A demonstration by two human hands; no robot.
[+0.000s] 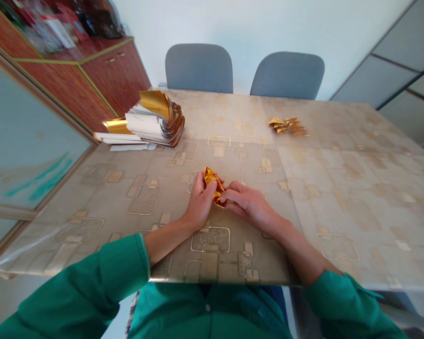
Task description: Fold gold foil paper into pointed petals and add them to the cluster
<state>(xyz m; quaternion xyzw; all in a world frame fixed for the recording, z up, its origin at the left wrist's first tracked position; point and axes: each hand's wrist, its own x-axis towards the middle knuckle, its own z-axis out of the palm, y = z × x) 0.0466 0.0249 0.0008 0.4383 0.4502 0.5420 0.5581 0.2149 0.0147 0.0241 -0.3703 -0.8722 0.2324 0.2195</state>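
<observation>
A folded piece of shiny gold paper (209, 176) is held between both hands, just over the near middle of the table. My left hand (199, 200) is closed on its left side, with the thumb pressed on top. At its lower right end, my right hand (245, 201) pinches the same paper with bent fingers. Parts of the paper are hidden behind the fingers. On the far right of the table lies a fan-shaped gold paper piece (289, 126). A thick stack of gold and white sheets (151, 123) rests at the back left, some of it curled over.
A patterned plastic cloth covers the table (325, 197). Two grey chairs (199, 68) stand along its far side. A wooden cabinet (109, 70) with bags and bottles on it is at the back left, beside a framed glass panel (31, 155).
</observation>
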